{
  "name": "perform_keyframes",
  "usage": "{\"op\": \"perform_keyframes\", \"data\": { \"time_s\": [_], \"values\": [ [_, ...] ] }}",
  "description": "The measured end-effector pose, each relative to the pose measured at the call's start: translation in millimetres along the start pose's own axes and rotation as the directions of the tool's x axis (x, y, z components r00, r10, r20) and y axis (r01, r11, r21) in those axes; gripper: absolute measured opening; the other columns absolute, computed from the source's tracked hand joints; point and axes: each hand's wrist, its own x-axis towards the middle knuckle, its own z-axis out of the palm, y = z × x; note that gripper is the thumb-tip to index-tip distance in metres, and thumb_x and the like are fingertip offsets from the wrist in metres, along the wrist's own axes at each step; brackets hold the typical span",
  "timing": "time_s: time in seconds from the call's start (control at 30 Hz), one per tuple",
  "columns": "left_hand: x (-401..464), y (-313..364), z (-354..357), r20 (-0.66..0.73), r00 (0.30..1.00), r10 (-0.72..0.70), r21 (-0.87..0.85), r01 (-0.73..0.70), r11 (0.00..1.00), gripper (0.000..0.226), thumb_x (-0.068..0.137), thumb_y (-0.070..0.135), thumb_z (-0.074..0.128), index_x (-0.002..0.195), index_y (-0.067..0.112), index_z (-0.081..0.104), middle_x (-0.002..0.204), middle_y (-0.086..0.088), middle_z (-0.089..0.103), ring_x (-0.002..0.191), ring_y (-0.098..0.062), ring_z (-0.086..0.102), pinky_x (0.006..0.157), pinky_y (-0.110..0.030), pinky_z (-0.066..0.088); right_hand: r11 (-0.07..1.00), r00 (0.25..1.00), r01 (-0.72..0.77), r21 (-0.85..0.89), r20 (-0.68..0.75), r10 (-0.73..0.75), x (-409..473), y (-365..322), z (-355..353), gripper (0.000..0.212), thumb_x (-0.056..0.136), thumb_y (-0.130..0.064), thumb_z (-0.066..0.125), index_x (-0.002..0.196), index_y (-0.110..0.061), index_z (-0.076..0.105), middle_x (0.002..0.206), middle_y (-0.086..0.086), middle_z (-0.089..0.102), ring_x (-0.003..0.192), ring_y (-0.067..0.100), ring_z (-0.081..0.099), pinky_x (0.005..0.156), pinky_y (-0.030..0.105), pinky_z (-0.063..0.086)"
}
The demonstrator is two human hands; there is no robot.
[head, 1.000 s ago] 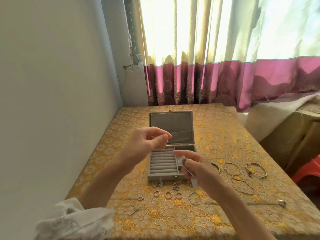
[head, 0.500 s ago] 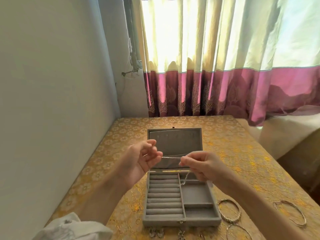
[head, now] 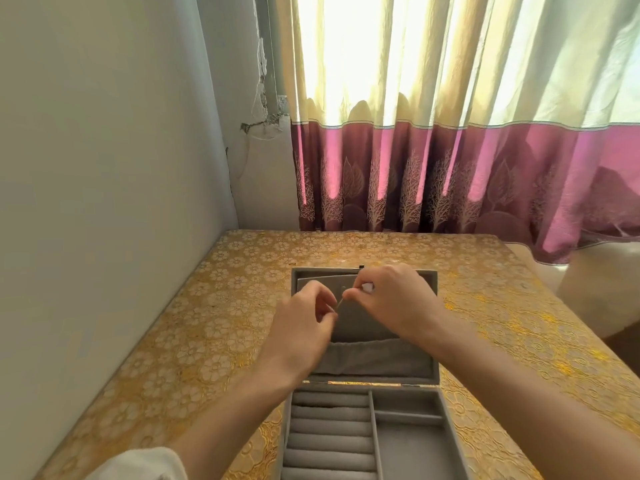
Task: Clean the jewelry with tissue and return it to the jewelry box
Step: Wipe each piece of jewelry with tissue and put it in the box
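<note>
Hands [head: 346, 306] pinching thin silver chain [head: 340, 304], taut

Counter [head: 214, 327] covered by gold floral-patterned cloth. Pale wall [head: 104, 202] at left, cracked near corner. Curtain [head: 450, 133] behind counter: cream upper part, backlit; magenta lower band with tree motifs. White sleeve [head: 138, 465] at bottom left.

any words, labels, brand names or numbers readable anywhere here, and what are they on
None: no readable text shows in this view.
The jewelry box, its open lid and grey lining carry no visible label or brand.
The tablecloth and the curtain show only flower, leaf and tree patterns.
The thin piece pinched between the left hand and right hand is too small to show any mark.
</note>
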Motion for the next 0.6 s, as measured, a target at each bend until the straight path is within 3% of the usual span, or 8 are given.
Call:
{"op": "perform_keyframes", "data": {
  "time_s": [0.3, 0.47, 0.6],
  "values": [
    [-4.3, -14.9, 24.6, -0.088, 0.984, 0.154, 0.104, -0.144, 0.984, 0.028, 0.093, 0.008, 0.050, 0.119, 0.013, 0.060, 0.105, 0.007, 0.057, 0.091, 0.002, 0.046, 0.081, 0.003, 0.032, 0.996, 0.983, -0.087, 0.017, -0.162, 0.088, 9.8, -2.8, 19.8, 0.030, 0.090, -0.038, 0.055, 0.073, -0.013, 0.057, 0.071, 0.002, 0.060, 0.069, 0.020, 0.058, 0.064, 0.032, 0.049],
    [-9.1, -19.6, 32.3, -0.032, 0.986, 0.162, 0.225, -0.151, 0.962, 0.033, 0.095, 0.015, 0.046, 0.127, 0.017, 0.053, 0.116, 0.006, 0.054, 0.108, -0.007, 0.048, 0.092, -0.016, 0.037, 0.982, 0.967, -0.180, 0.050, -0.175, 0.186, 6.4, -0.1, 32.3, 0.030, 0.090, -0.037, 0.052, 0.081, -0.011, 0.063, 0.080, 0.005, 0.065, 0.076, 0.024, 0.061, 0.067, 0.035, 0.050],
    [-7.7, -21.8, 36.2, 0.049, 0.993, 0.103, 0.244, -0.112, 0.963, 0.034, 0.096, 0.018, 0.045, 0.129, 0.019, 0.051, 0.117, 0.005, 0.053, 0.106, -0.013, 0.054, 0.091, -0.025, 0.043, 0.964, 0.957, -0.245, 0.103, -0.135, 0.258, 2.8, 5.9, 38.7, 0.029, 0.091, -0.036, 0.052, 0.084, -0.012, 0.067, 0.081, 0.003, 0.067, 0.076, 0.022, 0.063, 0.067, 0.032, 0.050]
  ]
}}
